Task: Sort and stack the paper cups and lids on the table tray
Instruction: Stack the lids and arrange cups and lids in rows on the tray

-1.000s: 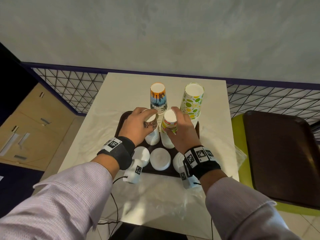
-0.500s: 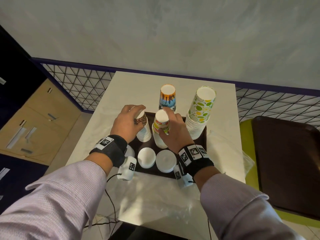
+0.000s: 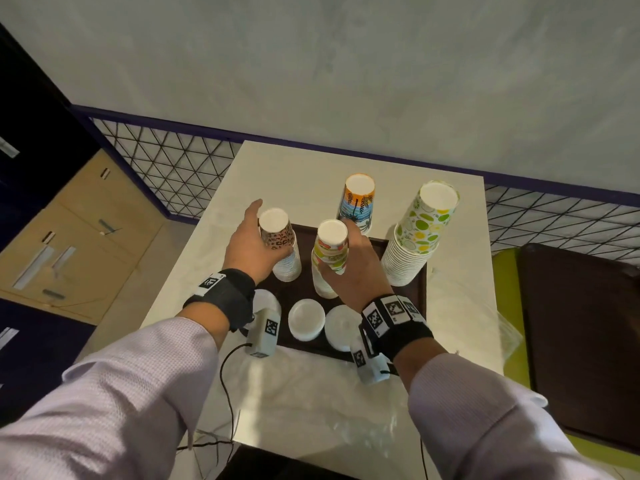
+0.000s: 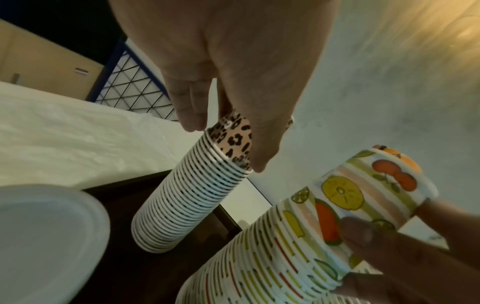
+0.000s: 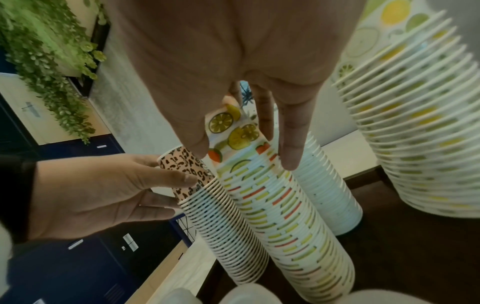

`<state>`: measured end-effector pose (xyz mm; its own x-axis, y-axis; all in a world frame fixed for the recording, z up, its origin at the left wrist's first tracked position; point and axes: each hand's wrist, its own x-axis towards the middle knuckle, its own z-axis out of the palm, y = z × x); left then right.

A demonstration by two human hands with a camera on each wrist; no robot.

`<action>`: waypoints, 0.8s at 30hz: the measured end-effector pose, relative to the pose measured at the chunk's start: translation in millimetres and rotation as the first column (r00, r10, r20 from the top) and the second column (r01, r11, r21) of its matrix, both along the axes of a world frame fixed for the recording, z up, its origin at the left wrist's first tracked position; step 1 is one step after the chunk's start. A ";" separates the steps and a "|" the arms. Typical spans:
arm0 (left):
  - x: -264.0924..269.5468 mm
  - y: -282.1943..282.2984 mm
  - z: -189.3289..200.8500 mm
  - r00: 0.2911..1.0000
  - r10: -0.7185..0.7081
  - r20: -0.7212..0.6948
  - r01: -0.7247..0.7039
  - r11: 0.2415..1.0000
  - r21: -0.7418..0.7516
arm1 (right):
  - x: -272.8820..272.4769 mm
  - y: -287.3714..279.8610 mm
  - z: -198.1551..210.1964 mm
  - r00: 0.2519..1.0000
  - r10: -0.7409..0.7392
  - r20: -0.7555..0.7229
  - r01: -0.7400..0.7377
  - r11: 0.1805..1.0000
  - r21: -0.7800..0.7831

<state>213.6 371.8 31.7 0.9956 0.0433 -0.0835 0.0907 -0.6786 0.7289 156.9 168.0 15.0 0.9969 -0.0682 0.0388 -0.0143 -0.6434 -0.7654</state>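
Note:
A dark tray (image 3: pixel 304 289) on the white table (image 3: pixel 304 168) bears upside-down cup stacks. My left hand (image 3: pixel 247 247) grips the top of the leopard-print stack (image 3: pixel 282 251) at the tray's left; thumb and fingers pinch it (image 4: pixel 187 197). My right hand (image 3: pixel 356 268) grips the fruit-print stack (image 3: pixel 329 254) at the middle, its fingers (image 5: pixel 291 144) along the side. A palm-print stack (image 3: pixel 358 202) stands behind. A wide lime-print stack (image 3: pixel 422 233) stands at the right. White lids (image 3: pixel 306 318) lie along the tray's near edge.
A second dark tray (image 3: pixel 581 323) rests on a green chair (image 3: pixel 505 271) to the right. Clear plastic wrap (image 3: pixel 329 410) covers the table's near part. A mesh railing (image 3: pixel 166 161) runs behind and left of the table. A cable (image 3: pixel 225 393) hangs from my left wrist.
My left hand has slid the leopard-print stack left, away from the palm-print stack, and its fingers no longer cover the top. Both hands keep hold. The head view has shifted.

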 end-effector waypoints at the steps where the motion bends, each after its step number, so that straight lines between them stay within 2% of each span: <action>1: 0.3 0.8 -4.4 1.000 0.002 -0.021 -0.003 1.000 -0.023 | -0.1 0.5 -1.4 1.000 0.002 -0.010 -0.002 1.000 -0.001; 7: 5.3 8.3 -18.3 1.000 -0.015 -0.003 0.015 0.995 -0.095 | 1.5 11.5 -1.9 0.998 -0.011 -0.062 0.011 1.000 -0.008; 13: 19.2 24.2 -21.7 0.982 -0.124 0.146 0.127 0.992 -0.009 | 16.5 34.5 -0.5 0.998 -0.052 -0.038 0.052 0.999 0.013; 19: 28.0 32.4 -15.1 0.980 -0.180 0.085 0.181 0.983 -0.008 | 28.3 46.7 3.4 0.996 -0.081 0.025 0.079 0.995 0.060; 21: 25.7 31.2 -8.5 0.975 -0.163 0.150 0.156 0.986 0.059 | 25.4 45.2 2.3 0.997 -0.074 0.019 0.073 0.997 0.036; 24: 17.9 24.1 12.2 0.909 -0.182 0.376 0.141 0.981 0.136 | 15.6 33.6 12.6 0.993 -0.082 -0.085 0.082 0.997 -0.009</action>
